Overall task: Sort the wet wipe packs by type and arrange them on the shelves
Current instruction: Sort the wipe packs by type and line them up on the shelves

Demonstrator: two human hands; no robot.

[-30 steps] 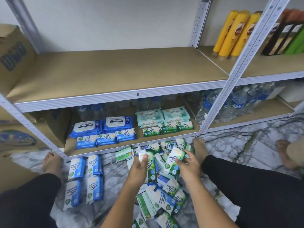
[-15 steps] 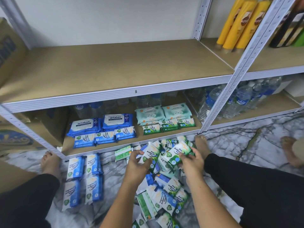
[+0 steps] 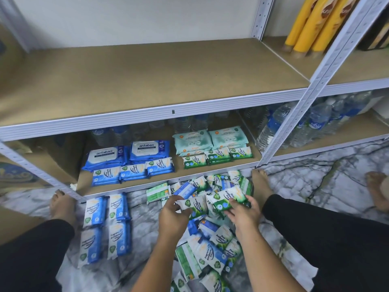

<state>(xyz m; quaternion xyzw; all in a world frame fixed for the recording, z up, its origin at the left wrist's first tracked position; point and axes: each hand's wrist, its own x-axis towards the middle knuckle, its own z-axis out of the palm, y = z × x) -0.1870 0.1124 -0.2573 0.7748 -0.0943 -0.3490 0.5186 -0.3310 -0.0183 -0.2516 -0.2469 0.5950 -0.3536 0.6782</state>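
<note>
Closer together now, our left hand (image 3: 172,216) and right hand (image 3: 242,213) each pinch a green pack (image 3: 194,205); we should square them before joining the green row (image 3: 217,158) on the shelf (image 3: 210,171).

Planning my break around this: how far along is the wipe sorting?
Done: the lower shelf holds antabax packs with small blue packs in front, and teal packs with small green packs in front; four blue floor packs lie grouped. In hand: left hand pinches a green pack, right hand grips another pine pack. Left: the mixed pile on the floor.
</note>
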